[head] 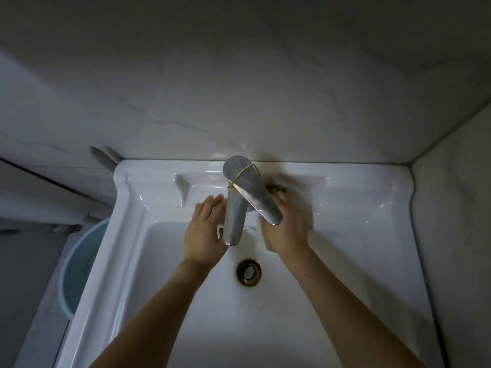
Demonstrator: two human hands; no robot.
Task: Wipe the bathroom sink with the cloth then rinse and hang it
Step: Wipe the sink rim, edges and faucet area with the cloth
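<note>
A white bathroom sink [372,235] fills the lower view, and a metal faucet [235,216] rises at its back centre. The faucet's lever handle [256,195] points right and toward me. My right hand [288,229] is on the ledge to the right of the faucet, motion-blurred. Its fingers curl over a small dark cloth [277,189], of which only a bit shows past the fingertips. My left hand [204,232] lies flat with straight fingers just left of the spout and holds nothing. Whether it touches the spout I cannot tell.
A rust-ringed drain [249,272] sits in the basin below the spout. A yellow rubber band [240,175] wraps the faucet. A light blue bucket [77,266] stands on the floor left of the sink. Marble-look walls close in behind and on the right.
</note>
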